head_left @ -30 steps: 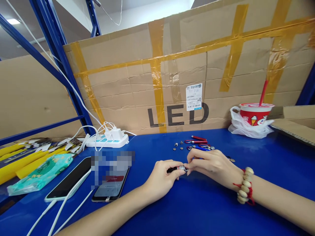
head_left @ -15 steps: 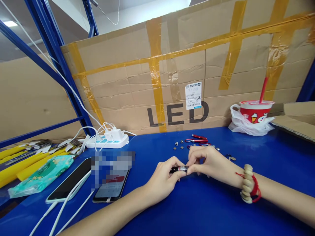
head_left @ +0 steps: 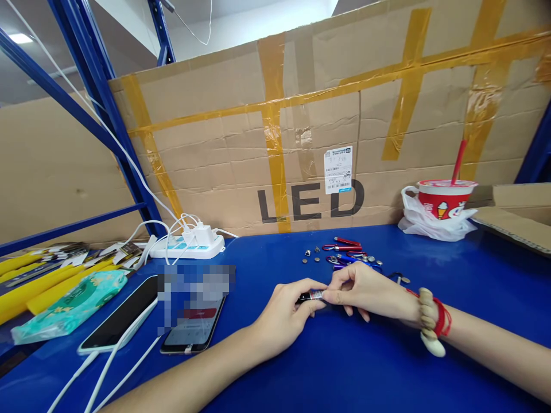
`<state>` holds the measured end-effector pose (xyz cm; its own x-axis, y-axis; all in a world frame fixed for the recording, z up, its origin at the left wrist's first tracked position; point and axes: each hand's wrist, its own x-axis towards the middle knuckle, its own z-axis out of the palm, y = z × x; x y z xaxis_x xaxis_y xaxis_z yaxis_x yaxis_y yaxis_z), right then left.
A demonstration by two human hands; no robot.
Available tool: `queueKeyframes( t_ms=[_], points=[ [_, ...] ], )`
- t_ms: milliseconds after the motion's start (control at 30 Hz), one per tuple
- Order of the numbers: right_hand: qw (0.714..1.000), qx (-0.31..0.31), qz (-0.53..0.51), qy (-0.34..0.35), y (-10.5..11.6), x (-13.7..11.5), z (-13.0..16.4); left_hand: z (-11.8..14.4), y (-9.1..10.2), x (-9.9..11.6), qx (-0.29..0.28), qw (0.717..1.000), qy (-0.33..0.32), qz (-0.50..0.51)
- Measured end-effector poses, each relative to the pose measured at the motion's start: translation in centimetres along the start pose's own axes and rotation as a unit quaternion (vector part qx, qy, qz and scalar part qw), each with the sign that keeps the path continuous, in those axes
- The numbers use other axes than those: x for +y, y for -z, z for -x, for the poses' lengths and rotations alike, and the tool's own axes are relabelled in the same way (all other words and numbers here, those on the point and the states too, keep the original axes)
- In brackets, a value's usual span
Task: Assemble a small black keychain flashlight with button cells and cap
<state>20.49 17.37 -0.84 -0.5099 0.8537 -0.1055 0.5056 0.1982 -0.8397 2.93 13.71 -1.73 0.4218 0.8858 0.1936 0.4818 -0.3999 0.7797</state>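
A small black mini flashlight with a printed label lies level between my two hands. My left hand is closed round its body, thumb and fingertips pinching it. At the labelled end, the thumb and fingers of my right hand pinch it; their tips cover that end, so I cannot see what is there. Just beyond my right hand, red metal tubes with small clips and a blue one lie on the table. Small round silver pieces like button cells are scattered beside them.
On the left are two phones with white cables, a power strip, a green tissue pack and yellow items. A red cup in a plastic bag stands back right beside an open carton. Cardboard walls the back.
My right hand has turned and lowered slightly, its fingers closing in at the flashlight's end, and the bracelet has shifted. The blue piece behind shows more now. My left hand keeps its grip.
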Motion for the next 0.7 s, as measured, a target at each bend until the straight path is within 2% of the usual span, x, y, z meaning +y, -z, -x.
queueKeyframes(
  t_ms=[233,333,400,500,600,700],
  points=[
    [0.999,-0.001,-0.045,0.003,-0.3,-0.1,-0.2,0.0,0.0,0.3,0.012,1.0,0.008,0.024],
    [0.999,0.027,-0.013,0.016,-0.3,-0.3,-0.1,0.0,0.0,0.4,0.022,0.999,0.012,0.029],
    [0.994,0.078,0.038,0.065,-0.1,-0.2,-0.1,-0.1,0.0,0.3,0.031,0.999,0.017,0.027],
    [0.965,0.147,0.11,0.185,0.2,0.1,-0.1,-0.3,0.1,0.2,0.042,0.999,0.021,0.023],
    [0.929,0.164,0.177,0.281,0.5,0.6,-0.3,-0.5,0.2,0.1,0.041,0.998,0.023,0.033],
    [0.901,0.166,0.218,0.337,0.6,1.1,-0.5,-0.6,0.3,0.1,0.024,0.998,0.031,0.042]
  ],
)
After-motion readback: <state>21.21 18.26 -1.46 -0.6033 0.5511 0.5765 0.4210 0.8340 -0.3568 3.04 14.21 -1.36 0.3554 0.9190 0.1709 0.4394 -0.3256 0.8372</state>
